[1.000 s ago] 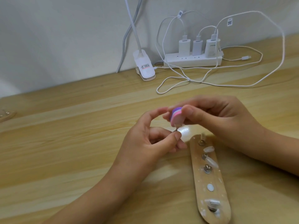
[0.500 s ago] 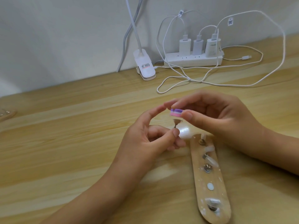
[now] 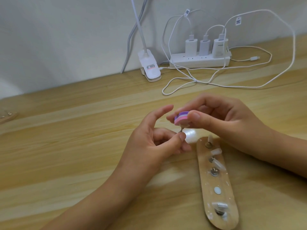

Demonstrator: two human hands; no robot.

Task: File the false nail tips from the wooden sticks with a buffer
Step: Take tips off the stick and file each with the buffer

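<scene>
My right hand (image 3: 221, 123) pinches a small pink and purple buffer (image 3: 231, 118) between thumb and fingers. The buffer lies flat on top of a false nail tip (image 3: 233, 126) on a small metal stand. My left hand (image 3: 154, 143) pinches that stand's stem (image 3: 231, 131) between thumb and middle finger, with the index finger raised. A wooden stick (image 3: 216, 183) lies on the table below my right hand, holding several metal stands with clear nail tips (image 3: 216, 152).
A white power strip (image 3: 199, 61) with three chargers and looping white cables (image 3: 216, 82) sits at the back by the wall. A white lamp clip (image 3: 149, 67) stands left of it. Another wooden piece (image 3: 7, 116) shows at the left edge.
The buffer has gone from tilted on edge to flat over the nail tip and shifted slightly. My left hand keeps holding the stand in about the same place.
</scene>
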